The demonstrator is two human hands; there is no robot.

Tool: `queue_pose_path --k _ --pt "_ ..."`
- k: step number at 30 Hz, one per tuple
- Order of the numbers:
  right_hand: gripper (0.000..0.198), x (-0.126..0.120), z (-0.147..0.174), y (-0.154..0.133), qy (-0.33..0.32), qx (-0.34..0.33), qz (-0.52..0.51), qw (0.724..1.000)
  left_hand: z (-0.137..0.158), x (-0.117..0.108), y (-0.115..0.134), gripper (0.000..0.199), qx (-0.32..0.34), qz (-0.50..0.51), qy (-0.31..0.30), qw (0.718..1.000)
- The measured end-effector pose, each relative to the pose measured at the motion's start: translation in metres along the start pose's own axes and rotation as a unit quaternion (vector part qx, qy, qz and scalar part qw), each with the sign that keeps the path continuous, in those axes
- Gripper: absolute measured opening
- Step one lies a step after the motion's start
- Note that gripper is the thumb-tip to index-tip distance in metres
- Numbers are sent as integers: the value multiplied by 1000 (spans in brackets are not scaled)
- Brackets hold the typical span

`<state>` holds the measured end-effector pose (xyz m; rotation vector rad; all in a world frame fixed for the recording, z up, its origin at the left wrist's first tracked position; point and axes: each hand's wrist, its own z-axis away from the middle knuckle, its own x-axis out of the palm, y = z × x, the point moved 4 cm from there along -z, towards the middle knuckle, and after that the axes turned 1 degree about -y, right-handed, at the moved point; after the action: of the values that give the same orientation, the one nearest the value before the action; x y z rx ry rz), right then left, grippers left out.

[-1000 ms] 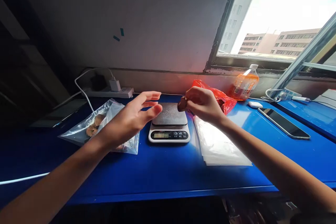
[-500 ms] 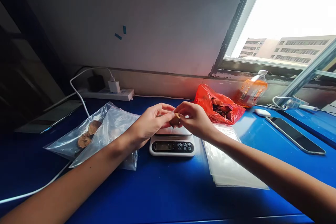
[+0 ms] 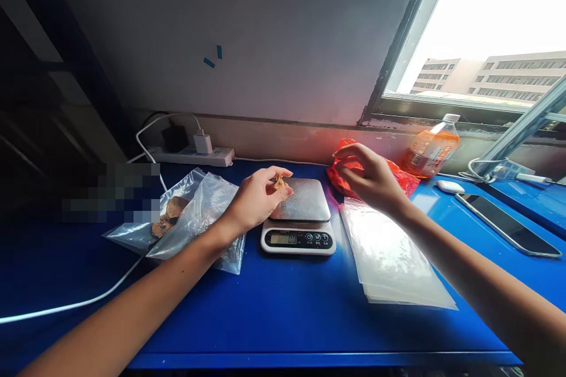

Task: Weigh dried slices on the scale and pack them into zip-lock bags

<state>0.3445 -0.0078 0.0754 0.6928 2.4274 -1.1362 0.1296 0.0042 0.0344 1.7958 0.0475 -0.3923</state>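
Observation:
My left hand [image 3: 253, 199] pinches a small brown dried piece [image 3: 278, 182] between thumb and fingertips, over the left side of a kitchen scale [image 3: 305, 203]. The scale's metal plate is bare and its display seems to read 0.0. Farther right, my right hand [image 3: 370, 177] is raised in front of a red plastic bag [image 3: 404, 178], fingers curved and apart with nothing in them. It hides most of that bag and what lies inside. Left of the scale, clear zip bags [image 3: 216, 194] lie overlapping, with round brown dried pieces [image 3: 177, 207] in one.
A stack of clear flat bags [image 3: 398, 265] lies right of the scale. Behind are an orange drink bottle [image 3: 433, 147] and a power strip [image 3: 216, 157] with a charger. A phone [image 3: 508, 224] and a white earphone case [image 3: 450, 187] lie at the right. A white cable [image 3: 79, 307] crosses the left side.
My hands have parted. The right one let go of the dried piece and moved right and up to the red bag; the left keeps it. The view has shifted slightly.

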Motion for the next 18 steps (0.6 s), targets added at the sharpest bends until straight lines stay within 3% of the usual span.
queue_pose_path --k 5,8,10,12,18 --pt "14 -58 25 71 156 46 168 972 -19 23 4 49 -44 7 -109 993" --pt "16 -78 36 109 207 90 217 950 -30 26 8 52 -1 -150 -99 984" --pt "18 -83 38 125 219 107 223 944 -33 24 8 53 47 -309 -71 947" --pt "18 -81 37 131 215 108 218 946 -33 22 4 55 75 -402 -63 910" --pt "18 -67 32 128 190 82 210 956 -31 14 -6 47 48 -433 -35 899"
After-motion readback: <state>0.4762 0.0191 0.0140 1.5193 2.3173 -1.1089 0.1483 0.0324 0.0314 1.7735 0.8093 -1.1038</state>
